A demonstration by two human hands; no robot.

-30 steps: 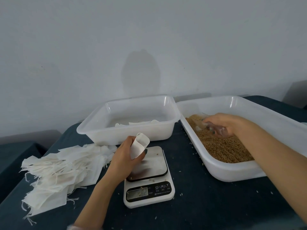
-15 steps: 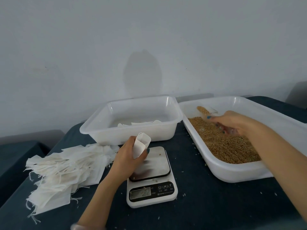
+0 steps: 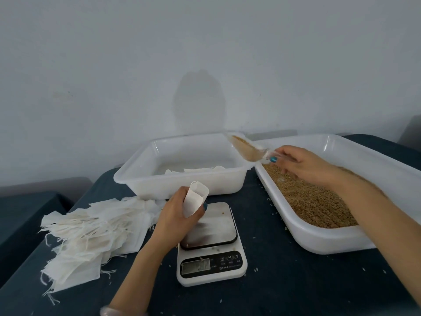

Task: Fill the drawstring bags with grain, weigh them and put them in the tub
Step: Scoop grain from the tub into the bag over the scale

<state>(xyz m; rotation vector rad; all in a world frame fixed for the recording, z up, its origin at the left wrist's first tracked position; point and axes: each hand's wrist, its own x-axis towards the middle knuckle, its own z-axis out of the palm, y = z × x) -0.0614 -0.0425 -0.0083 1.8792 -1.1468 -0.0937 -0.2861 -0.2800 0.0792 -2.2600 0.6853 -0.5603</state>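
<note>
Lowest in the frame, at centre, the scale (image 3: 211,265) sits on the dark table (image 3: 296,288) straight in front of us. Its display faces our way for reading, though the digits are too blurred to make out.

At lower left, beside our forearm, lies the pile of empty bags (image 3: 91,236), within easy reach of the hand that feeds them in.

Just above the scale's left edge, our left hand (image 3: 175,215) has its fingers curled round one drawstring bag (image 3: 196,198). It holds the bag upright with the mouth spread open and turned toward the upper right. We judge it is held there so the grain can go in and the bag can then drop straight onto the plate. Whether the hand touches the plate we cannot tell.

At right, the grain tray (image 3: 319,241) runs up the frame, heaped with brown grain (image 3: 314,201). Loose kernels dot the table beside it.

Over the tray's far left corner, our right hand (image 3: 303,165) pinches the handle of a clear scoop (image 3: 246,150). The scoop is loaded and points to the upper left with its tip raised, which likely keeps the grain from sliding off on the way to the bag.

Farthest, at centre, the tub (image 3: 182,185) stands just beside the tray, behind the scale. A few white bags (image 3: 198,171) lie flat inside it.
</note>
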